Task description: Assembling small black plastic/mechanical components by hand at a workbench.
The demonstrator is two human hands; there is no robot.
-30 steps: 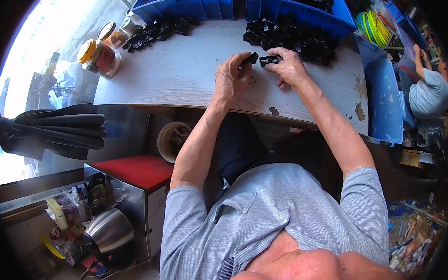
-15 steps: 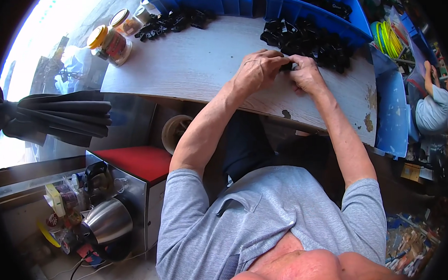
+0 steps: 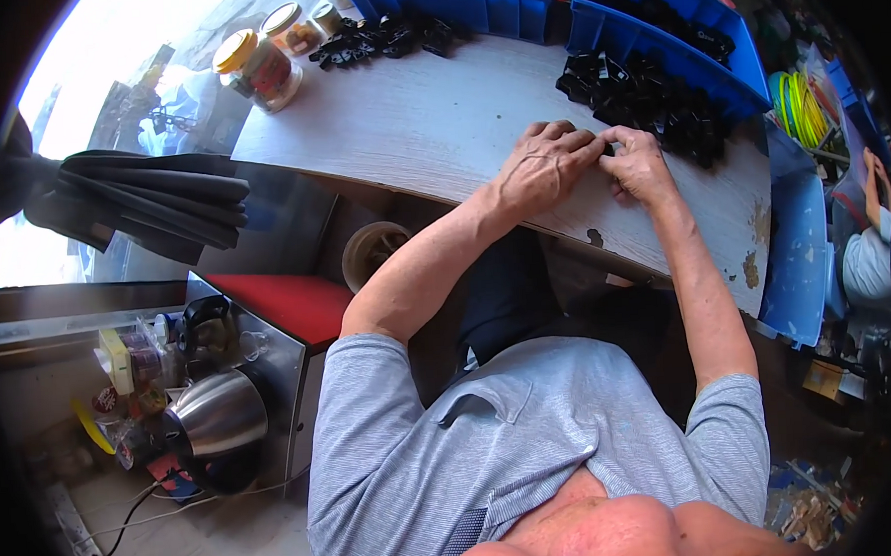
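Left hand (image 3: 545,164) and right hand (image 3: 639,165): fingertips pinched together on one small black part (image 3: 609,150), mostly hidden, low over the pale worktable (image 3: 429,130). Just beyond: heap of black parts (image 3: 656,100). Farther: blue bins (image 3: 653,30), yellow-lidded jar (image 3: 257,68).

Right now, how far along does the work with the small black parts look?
Done, seemingly: a group of black parts lies at the far left of the table. In hand: the left hand and right hand meet over one small black piece, mostly hidden. Left: a large pile of black parts sits just beyond the hands.
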